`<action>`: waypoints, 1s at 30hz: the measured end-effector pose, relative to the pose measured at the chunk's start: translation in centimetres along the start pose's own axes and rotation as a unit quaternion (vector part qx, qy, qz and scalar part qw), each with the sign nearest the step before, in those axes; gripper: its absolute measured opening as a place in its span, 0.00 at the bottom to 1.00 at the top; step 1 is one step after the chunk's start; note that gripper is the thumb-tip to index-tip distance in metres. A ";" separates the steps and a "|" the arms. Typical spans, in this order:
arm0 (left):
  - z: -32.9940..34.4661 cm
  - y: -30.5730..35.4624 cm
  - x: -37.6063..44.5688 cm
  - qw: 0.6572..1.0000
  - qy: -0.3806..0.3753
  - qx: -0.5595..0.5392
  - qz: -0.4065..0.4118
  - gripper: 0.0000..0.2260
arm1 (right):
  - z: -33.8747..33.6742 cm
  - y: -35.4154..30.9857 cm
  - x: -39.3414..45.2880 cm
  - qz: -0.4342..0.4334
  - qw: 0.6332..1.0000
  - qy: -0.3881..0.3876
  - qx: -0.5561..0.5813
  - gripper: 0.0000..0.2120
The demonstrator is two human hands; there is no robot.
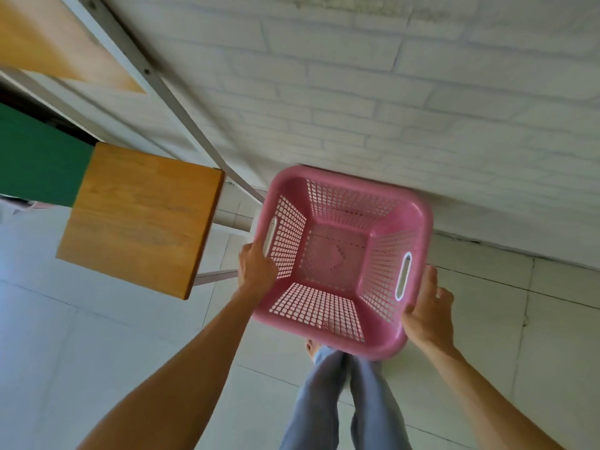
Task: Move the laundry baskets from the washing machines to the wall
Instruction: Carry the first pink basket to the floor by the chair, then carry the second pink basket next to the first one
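Observation:
An empty pink laundry basket with slotted sides and two handle holes hangs in front of me, its far rim close to the white brick wall. My left hand grips the basket's left rim by the handle hole. On the right rim near the front corner, my right hand holds with its fingers spread along the outside. The basket is seen from above and holds nothing. No washing machine is in view.
A wooden table top on a white metal frame stands just left of the basket. A green panel lies further left. White floor tiles spread below. My legs in grey trousers stand under the basket.

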State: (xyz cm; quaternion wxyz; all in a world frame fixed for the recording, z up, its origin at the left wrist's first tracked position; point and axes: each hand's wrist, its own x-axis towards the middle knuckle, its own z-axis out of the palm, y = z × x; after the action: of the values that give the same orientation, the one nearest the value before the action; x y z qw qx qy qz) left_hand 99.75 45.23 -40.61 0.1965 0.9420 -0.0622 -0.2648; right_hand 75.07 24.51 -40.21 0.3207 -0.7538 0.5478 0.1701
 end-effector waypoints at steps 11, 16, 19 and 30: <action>-2.7 11.4 -18.8 0.941 -0.200 0.115 0.249 0.08 | -7.4 -0.1 -14.5 0.132 0.979 -0.034 0.151 0.41; -0.4 15.2 -24.7 0.907 -0.228 0.132 0.329 0.10 | -10.5 5.5 -18.8 0.151 0.969 0.014 0.194 0.39; 1.6 16.7 -28.4 0.879 -0.252 0.158 0.373 0.15 | -12.4 10.6 -22.1 0.169 0.959 0.048 0.221 0.39; 14.8 28.0 -50.3 0.753 -0.292 0.231 0.542 0.19 | -17.9 34.6 -33.7 0.253 0.918 0.137 0.273 0.38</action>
State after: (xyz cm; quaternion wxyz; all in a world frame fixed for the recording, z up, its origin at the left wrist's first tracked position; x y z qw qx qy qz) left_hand 48.76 25.74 -17.07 0.0555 0.6441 -0.6758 -0.3542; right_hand 29.50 29.94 -16.83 0.3823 -0.4887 0.7841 -0.0159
